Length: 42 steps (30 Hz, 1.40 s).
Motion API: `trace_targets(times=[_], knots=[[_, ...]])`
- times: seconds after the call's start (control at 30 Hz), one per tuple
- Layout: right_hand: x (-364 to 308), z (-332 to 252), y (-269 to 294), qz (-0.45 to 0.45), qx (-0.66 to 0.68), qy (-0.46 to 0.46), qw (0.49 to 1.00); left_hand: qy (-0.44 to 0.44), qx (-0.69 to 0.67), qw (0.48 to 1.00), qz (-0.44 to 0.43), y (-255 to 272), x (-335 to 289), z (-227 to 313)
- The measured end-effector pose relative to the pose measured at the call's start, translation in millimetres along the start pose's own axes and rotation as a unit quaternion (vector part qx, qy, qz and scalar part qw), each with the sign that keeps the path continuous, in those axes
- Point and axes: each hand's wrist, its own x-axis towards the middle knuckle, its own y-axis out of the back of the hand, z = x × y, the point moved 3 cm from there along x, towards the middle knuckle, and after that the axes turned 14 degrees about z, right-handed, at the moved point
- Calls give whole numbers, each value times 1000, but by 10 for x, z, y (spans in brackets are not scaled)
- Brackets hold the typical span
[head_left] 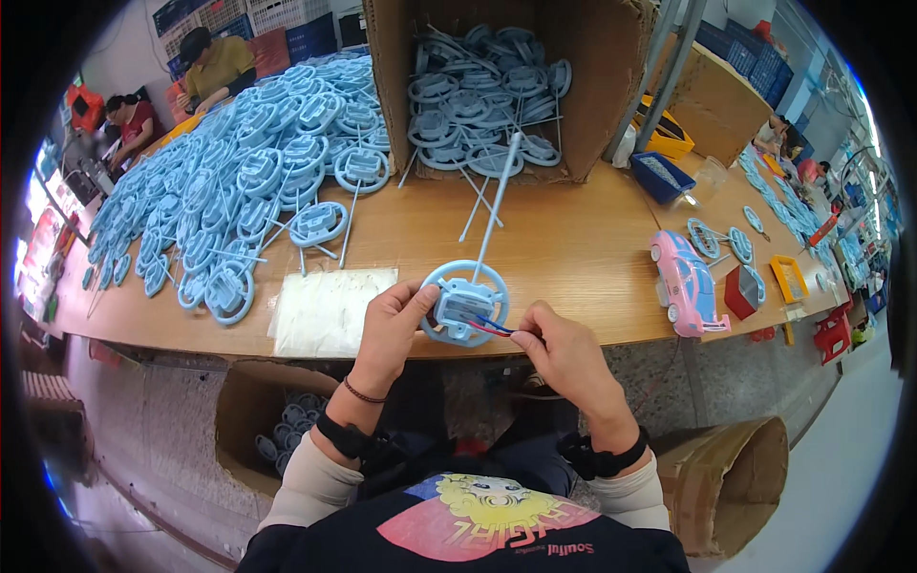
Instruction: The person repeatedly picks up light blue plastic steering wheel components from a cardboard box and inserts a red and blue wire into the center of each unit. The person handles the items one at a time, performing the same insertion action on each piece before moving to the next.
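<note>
A light blue toy steering wheel point(460, 307) with a long straight rod point(497, 205) is at the table's front edge, its rod pointing away toward the carton. My left hand point(390, 329) is closed on the left side of the rim, thumb on top. Red and blue wires point(490, 327) come out of the wheel's middle toward the right. Their ends run into the pinched thumb and fingers of my right hand point(565, 351), just right of the rim.
Left on the table lies a large heap of similar wheels point(258, 177), with a white sheet point(330, 310) before it. A tipped carton point(616, 76) holds more. Right are a pink toy car point(683, 282), a blue bin point(661, 179) and a red box point(742, 292). Co-workers sit far off.
</note>
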Motion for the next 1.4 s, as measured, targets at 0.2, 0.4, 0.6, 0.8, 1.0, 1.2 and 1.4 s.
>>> trace_targets(times=[0.2, 0.4, 0.6, 0.8, 1.0, 1.2, 1.4], knots=[[84, -126, -140, 9, 51, 12, 999, 44, -39, 996, 70, 69, -121, -93], [-2, -13, -117, 47, 85, -15, 995, 36, -112, 993, -12, -101, -72, -276], [25, -190, -198, 26, 106, 20, 994, 78, -171, 981, -42, 98, -155, -189], [19, -126, -249, 42, 137, 13, 990, 57, -197, 978, -39, 87, -209, -179], [23, -246, -223, 49, 142, 32, 988, 179, -272, 935, -141, 36, -278, -91], [-57, -296, -148, 44, 126, 50, 990, 145, -304, 920, -199, 37, -217, -236], [-3, -504, -428, -35, 138, 22, 990, 98, -261, 952, -129, 379, -429, 49]])
